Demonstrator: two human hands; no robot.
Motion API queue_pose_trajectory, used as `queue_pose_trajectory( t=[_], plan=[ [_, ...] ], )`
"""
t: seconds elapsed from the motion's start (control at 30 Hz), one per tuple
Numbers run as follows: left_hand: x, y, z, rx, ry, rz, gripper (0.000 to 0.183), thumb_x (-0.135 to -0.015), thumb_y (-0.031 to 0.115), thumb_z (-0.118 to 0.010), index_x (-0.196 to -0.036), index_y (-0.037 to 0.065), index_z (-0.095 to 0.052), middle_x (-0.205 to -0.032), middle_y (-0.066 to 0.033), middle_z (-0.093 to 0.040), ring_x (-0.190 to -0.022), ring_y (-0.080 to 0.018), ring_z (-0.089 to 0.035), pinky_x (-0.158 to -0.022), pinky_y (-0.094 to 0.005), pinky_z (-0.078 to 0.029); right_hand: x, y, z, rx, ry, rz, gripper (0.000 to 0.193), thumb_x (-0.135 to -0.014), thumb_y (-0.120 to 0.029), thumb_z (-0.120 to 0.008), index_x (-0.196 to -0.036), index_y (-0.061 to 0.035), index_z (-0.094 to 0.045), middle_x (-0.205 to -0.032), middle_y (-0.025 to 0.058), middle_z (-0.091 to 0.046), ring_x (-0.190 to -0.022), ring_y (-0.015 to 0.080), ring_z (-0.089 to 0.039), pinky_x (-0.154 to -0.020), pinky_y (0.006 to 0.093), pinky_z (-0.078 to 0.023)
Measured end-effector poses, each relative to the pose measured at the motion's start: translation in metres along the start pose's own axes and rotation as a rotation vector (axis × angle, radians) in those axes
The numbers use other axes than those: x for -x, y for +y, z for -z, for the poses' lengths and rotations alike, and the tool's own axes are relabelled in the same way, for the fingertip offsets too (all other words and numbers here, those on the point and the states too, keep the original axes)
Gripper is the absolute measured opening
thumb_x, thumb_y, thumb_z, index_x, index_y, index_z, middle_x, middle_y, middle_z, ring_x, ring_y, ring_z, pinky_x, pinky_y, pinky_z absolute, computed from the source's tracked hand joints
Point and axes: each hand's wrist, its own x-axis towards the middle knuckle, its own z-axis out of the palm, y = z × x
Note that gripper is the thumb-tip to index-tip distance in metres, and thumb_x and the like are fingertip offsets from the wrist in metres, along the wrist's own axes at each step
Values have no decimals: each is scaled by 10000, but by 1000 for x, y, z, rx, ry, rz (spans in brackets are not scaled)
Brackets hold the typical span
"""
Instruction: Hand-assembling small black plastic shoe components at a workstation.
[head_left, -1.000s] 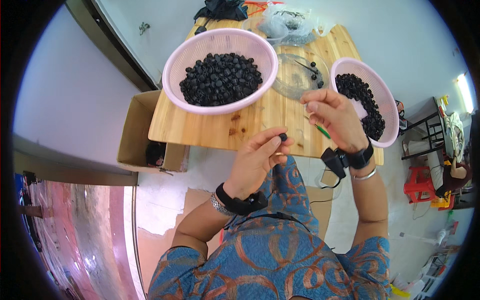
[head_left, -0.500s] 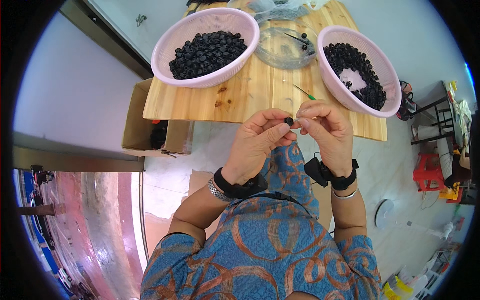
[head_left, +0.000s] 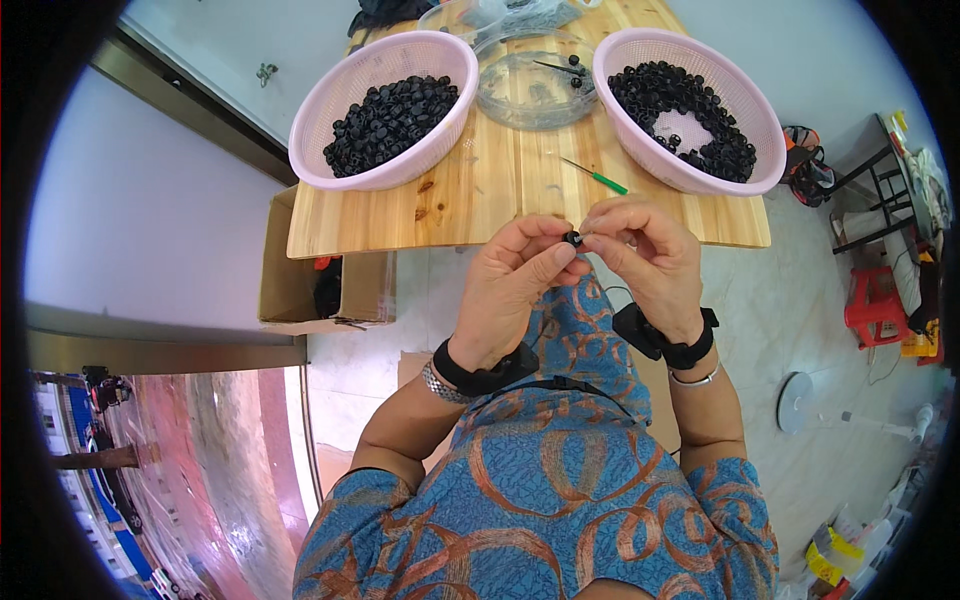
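Note:
Just past the front edge of the table, both hands meet. My left hand (head_left: pixel 512 285) pinches a small round black plastic part (head_left: pixel 573 238) between thumb and fingers. The closed fingertips of my right hand (head_left: pixel 658 265) press against that part's right side; a tiny pale bit shows between them, too small to name. Beyond the hands, a thin pointed tool with a green handle (head_left: pixel 609 184) lies on the table.
On the wooden table (head_left: pixel 360 222) stand a left pink basket (head_left: pixel 400 172) and a right pink basket (head_left: pixel 768 165), both holding many black parts. A clear round tray (head_left: pixel 535 115) sits between them. Below the table's left side is a cardboard box (head_left: pixel 285 290); a red stool (head_left: pixel 873 300) stands right.
My right fingertips have come closer against the black part, hiding most of the pale bit. The whole view has shifted, so the baskets, tray and green-handled tool appear further left.

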Motion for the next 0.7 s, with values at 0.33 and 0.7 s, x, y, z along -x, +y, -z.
queue_pose_trajectory(
  t=[0.33,0.7],
  plan=[
    [0,11,-6,203,-10,170,182,-872,87,-563,-1040,23,-531,-842,-61,-598,-574,-66,-505,-454,-176,-394,4,11,-4,-279,147,-134,163,-800,27,-619,-954,-3,-576,-917,81,-628,-790,97,-593,-655,200,-465],
    [-2,9,2,-449,31,-94,115,-886,135,-562,-935,31,-567,-705,-13,-562,-482,-23,-408,-423,-152,-323,2,3,-11,-78,115,-183,138,-796,26,-628,-922,7,-574,-866,55,-620,-752,82,-587,-668,187,-467]
  ],
)
